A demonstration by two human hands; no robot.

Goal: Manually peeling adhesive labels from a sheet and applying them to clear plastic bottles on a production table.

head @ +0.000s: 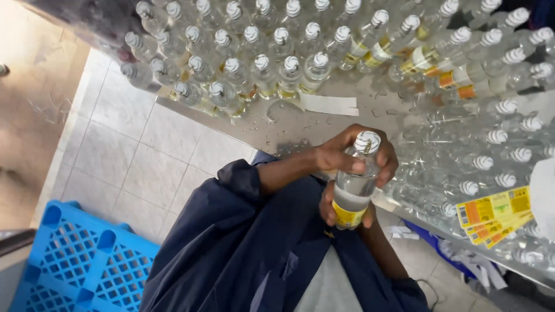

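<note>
A wet grey metal table (300,130) fills the top and right of the frame. It is packed with many clear glass bottles with white striped caps (254,63). A blue plastic crate with a grid of holes (81,266) sits at the lower left, on the pale tiled floor (127,150). A stack of yellow and orange paper labels (494,215) lies at the right. In the middle, 1 small clear bottle with a yellow label (354,188) is held up. The left hand (341,155) wraps its neck, fingers curled tight. The right hand (330,207) grips its bottom, fingers closed round it.
</note>
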